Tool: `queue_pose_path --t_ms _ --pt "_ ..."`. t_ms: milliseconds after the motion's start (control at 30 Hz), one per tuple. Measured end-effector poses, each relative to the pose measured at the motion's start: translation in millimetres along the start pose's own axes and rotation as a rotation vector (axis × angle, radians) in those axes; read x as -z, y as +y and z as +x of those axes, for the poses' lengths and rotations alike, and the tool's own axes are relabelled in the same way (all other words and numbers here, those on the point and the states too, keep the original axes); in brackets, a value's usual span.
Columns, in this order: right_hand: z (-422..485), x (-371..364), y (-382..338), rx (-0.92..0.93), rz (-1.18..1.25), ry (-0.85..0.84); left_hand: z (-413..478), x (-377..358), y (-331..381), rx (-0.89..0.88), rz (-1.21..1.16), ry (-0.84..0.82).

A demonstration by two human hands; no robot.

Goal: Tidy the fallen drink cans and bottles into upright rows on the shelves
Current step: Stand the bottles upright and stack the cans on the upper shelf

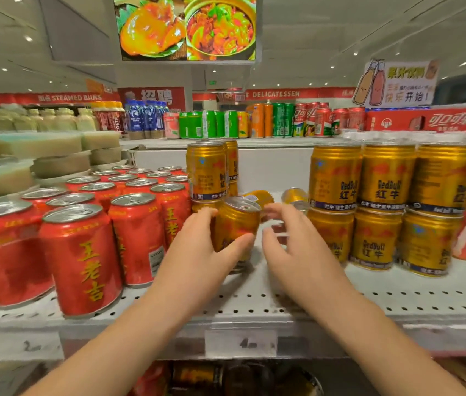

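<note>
1. Front edge: a perforated white shelf is noted. On its price label only "4" can be read.
2. The left hand is wrapped round a gold can, thumb on the front and fingers behind. The can is stood on the shelf, slightly tilted, in the gap between the gold stacks.
3. The right hand is held just beside that can, fingers loosely spread, with nothing gripped. It is blurred, so contact cannot be determined.
4. Step judged: one fallen can is being set upright. Two fallen cans are seen on their sides behind it; a reach by the free hand is called for next.
5. "RedBull 红牛" is read on the stacked cans, and "王老吉" on the red cans.
6. Far: banners marked "STEAMED BUNS" and "DELICATESSEN", and a red carton marked 可口可乐.
</note>
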State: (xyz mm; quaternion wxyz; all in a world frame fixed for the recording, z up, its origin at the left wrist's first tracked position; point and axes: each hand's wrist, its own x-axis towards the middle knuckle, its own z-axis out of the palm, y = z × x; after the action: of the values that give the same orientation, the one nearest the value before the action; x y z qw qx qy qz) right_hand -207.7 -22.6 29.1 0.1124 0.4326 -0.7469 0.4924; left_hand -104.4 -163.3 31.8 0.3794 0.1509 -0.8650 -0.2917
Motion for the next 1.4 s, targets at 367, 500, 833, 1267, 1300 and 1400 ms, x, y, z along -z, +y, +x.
queue_pose_path --t_ms 367,500,833,1267,1300,1400 --pt "101.9 -39.3 15.3 -0.314 -0.228 -0.002 -7.5 8.1 -11.1 0.157 -0.196 -0.072" --pt "116.5 -44.4 19.7 -0.323 -0.360 -0.104 -9.3 11.0 -8.6 0.174 -0.183 -0.075" --pt "119.6 -44.9 21.6 -0.248 -0.613 -0.367 -11.0 11.3 -8.1 0.182 -0.190 -0.079" --pt "60.8 -25.1 -7.2 -0.162 -0.660 -0.213 -10.0 11.4 -10.7 0.158 -0.211 -0.100" --pt "59.6 -25.9 -8.4 -0.190 -0.673 -0.206 -10.4 11.6 -10.6 0.153 -0.208 -0.101" --pt "61.2 -24.3 -9.6 -0.233 -0.654 -0.158 -11.6 12.2 -10.2 0.143 -0.207 -0.111"
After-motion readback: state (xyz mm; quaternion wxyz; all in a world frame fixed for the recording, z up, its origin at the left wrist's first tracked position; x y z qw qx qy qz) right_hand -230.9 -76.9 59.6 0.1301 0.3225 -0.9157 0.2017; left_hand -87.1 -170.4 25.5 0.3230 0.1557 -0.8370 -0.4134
